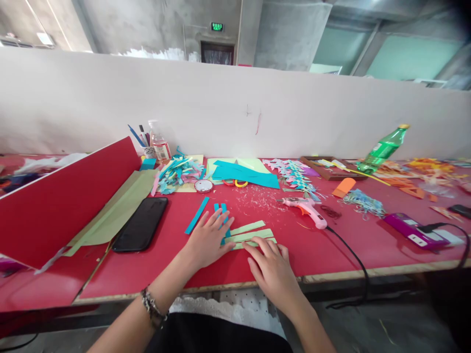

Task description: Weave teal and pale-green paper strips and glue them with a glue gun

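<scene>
My left hand (209,239) lies flat with its fingers spread over two upright blue paper strips (223,209). Its thumb reaches the left ends of several pale green paper strips (253,236), which run sideways and meet the blue ones. Whether they are woven together is hidden under the hand. On the near edge of the green strips rest the fingertips of my right hand (271,262), fingers stretched out and slightly apart. A loose blue paper strip (196,215) lies slanted just left of my left hand.
A pink glue gun (307,210) with a black cord lies to the right. Left are a black phone (140,224) and a standing red board (69,201). Cut paper strips (180,171), blue sheets (245,174), a tilted green bottle (382,149) and a purple power strip (415,230) sit around.
</scene>
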Tool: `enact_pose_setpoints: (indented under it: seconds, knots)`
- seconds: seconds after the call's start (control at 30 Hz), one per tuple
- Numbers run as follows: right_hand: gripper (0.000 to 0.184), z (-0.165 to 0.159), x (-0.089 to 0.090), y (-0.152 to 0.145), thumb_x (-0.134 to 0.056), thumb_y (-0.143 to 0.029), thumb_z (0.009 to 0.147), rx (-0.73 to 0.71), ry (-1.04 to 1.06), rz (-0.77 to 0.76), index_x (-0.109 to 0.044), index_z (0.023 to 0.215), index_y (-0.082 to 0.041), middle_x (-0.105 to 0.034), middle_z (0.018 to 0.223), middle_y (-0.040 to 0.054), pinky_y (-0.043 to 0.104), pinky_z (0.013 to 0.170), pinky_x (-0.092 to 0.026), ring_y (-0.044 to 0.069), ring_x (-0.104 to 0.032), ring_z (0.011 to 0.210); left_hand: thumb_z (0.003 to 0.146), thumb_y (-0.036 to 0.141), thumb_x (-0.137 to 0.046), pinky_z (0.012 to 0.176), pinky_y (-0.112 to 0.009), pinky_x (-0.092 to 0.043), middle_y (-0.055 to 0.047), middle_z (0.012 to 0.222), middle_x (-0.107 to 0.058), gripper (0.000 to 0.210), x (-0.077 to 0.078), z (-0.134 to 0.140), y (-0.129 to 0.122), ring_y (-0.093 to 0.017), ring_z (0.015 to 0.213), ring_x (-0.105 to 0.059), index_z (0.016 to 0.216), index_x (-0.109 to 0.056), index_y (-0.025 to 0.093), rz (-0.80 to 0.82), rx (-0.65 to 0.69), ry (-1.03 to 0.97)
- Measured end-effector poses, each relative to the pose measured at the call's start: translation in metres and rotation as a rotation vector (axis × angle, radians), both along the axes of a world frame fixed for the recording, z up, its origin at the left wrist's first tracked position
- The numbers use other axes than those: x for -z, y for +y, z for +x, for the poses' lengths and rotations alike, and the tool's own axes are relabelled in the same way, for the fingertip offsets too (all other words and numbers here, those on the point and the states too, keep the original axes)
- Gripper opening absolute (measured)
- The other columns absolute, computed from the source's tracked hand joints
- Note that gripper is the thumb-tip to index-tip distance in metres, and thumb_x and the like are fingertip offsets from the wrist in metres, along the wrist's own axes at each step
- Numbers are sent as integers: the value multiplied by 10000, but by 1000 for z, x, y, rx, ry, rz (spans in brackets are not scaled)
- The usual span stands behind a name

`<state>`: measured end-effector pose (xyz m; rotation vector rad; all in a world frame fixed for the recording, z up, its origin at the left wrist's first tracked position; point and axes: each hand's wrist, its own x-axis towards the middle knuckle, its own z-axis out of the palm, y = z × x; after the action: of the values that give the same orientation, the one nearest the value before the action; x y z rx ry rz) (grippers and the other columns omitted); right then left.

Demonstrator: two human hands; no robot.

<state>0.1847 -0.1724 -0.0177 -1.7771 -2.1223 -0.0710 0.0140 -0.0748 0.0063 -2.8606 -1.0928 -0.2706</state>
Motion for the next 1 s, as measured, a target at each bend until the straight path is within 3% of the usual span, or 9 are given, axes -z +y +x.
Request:
enact_pose_setpoints:
  seconds: [0.17,0.27,0.4,0.5,0.63,0.8,1.0]
  knots:
    - [351,-4,-1,2,-334,-302,866,57,-29,37,-475,1184,-257,-478,1205,98,415,845,-333,233,-442,1065,852,495,-318,1013,-471,-229,-79,1367,-335,564,17,-4,1,-255,1264,-267,1310,-327,165,-67,-50,58]
    - [465,-12,-3,10,-280,-384,875,56,-62,57,-325,1308,-221,-364,1332,104,461,924,-280,254,-308,1216,858,507,-281,1021,-453,-226,-55,1387,-294,570,21,-6,1,-237,1271,-255,1327,-291,184,-84,-71,66]
    - [579,-24,-1,26,-174,-504,865,17,-69,-97,-204,1360,-204,-210,1419,56,491,1017,-134,224,-140,1305,854,514,-285,1027,-435,-226,-46,1394,-279,566,25,-7,3,-230,1271,-258,1323,-303,198,-65,-68,61]
    - [657,-27,1,33,-131,-571,839,34,-42,-219,-215,1357,-176,-169,1425,57,482,1040,-75,221,-113,1312,853,510,-292,1031,-427,-220,-59,1391,-287,562,27,-7,3,-227,1264,-275,1314,-324,190,-26,-69,39]
    - [669,-28,-1,34,-130,-587,829,62,-35,-295,-184,1364,-189,-119,1430,40,509,1031,-80,234,-92,1314,854,506,-292,1030,-423,-218,-75,1389,-289,559,28,-8,2,-228,1262,-281,1306,-338,179,-11,-77,38]
    - [670,-32,-2,32,-142,-586,828,108,-45,-301,-187,1364,-184,-130,1426,53,519,1024,-80,240,-98,1313,851,510,-299,1025,-437,-218,-92,1384,-299,570,24,-10,2,-239,1263,-275,1311,-324,175,-72,-61,24]
    - [663,-32,0,31,-131,-585,830,96,-46,-282,-216,1357,-192,-145,1426,52,525,1019,-88,241,-110,1311,844,493,-347,984,-430,-281,-76,1411,-237,497,11,-20,13,-266,1258,-278,1302,-317,302,-161,87,7]
